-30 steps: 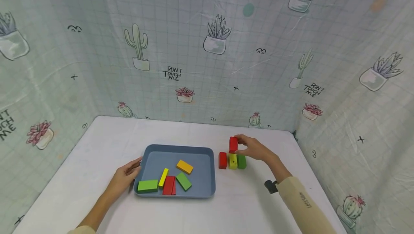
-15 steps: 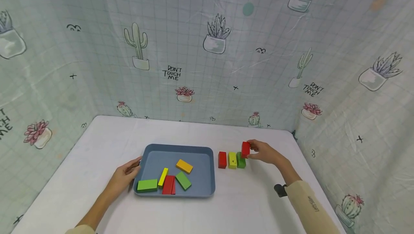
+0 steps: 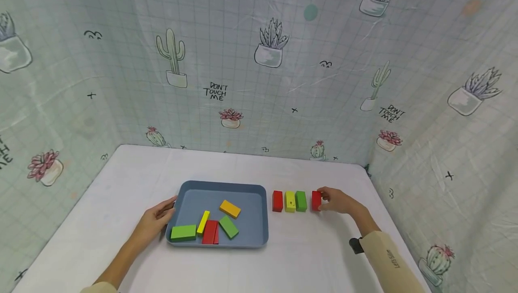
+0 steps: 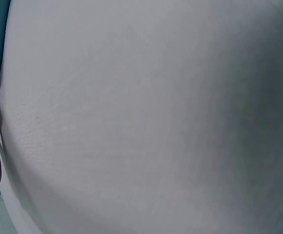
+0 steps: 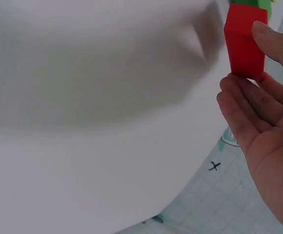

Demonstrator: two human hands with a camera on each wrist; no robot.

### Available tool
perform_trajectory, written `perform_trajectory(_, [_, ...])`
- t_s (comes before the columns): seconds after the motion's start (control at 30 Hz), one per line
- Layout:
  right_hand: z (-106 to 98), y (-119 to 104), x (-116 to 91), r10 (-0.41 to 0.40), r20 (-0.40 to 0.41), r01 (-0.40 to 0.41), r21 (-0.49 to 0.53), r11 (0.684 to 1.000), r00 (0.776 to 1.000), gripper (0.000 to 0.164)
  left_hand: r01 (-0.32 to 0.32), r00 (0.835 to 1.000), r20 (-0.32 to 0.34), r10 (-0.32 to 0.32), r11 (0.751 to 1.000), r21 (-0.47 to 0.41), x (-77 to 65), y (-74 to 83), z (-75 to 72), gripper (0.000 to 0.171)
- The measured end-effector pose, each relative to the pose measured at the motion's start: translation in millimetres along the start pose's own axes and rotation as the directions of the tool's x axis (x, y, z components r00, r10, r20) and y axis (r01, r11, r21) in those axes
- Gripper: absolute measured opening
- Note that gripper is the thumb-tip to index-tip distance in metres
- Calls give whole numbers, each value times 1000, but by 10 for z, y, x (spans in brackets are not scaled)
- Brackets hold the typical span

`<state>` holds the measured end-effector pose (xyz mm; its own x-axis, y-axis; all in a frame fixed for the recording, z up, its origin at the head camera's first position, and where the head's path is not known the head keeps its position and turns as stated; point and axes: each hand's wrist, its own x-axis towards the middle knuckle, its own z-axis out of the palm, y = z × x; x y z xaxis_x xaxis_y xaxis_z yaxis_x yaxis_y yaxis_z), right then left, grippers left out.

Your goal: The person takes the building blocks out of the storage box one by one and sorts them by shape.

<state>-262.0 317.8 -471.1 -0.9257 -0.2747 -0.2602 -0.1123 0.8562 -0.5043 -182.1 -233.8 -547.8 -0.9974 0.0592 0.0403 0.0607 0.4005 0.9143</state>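
Note:
My right hand (image 3: 337, 200) pinches a red block (image 3: 316, 201) between thumb and fingertips, just right of a short row of blocks. In the right wrist view the thumb lies on one side of this red block (image 5: 246, 44) and the fingertips on the opposite side. The row holds another red block (image 3: 277, 201), a yellow block (image 3: 290, 201) with a dark mark, and a green block (image 3: 301, 201). My left hand (image 3: 151, 223) rests with relaxed fingers against the left side of the blue-grey tray (image 3: 247, 198). The left wrist view mostly shows white tabletop.
In the tray lie an orange block (image 3: 230, 209), a green block (image 3: 229, 227), a thin yellow block (image 3: 203, 223), red blocks (image 3: 209, 232) and a longer green block (image 3: 184, 233). Behind the white table (image 3: 226, 268) hangs a cactus-print cloth (image 3: 243, 23).
My right hand has carried the red block rightward from above the yellow block, past the green one, and down to the row's right end. The left hand and tray stay put.

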Motion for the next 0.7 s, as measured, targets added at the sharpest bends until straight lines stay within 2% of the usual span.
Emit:
perform_trajectory(0.2, [106, -24, 39, 7, 9, -7, -32, 999, 1000, 54, -2, 1000, 1, 2, 1000, -11, -3, -5, -11, 52])
perform_trajectory(0.4, [118, -100, 123, 21, 29, -19, -80, 997, 999, 55, -1, 1000, -5, 1, 1000, -20, -27, -1, -27, 52])
perform_trajectory(0.53, [119, -123, 137, 49, 49, -45, -80, 996, 998, 54, 2, 1000, 1, -2, 999, -50, -13, -26, -7, 52])
perform_trajectory(0.7, [136, -126, 149, 60, 66, -54, -78, 995, 996, 55, -7, 1000, 3, 7, 999, -46, -1, -40, 9, 51])
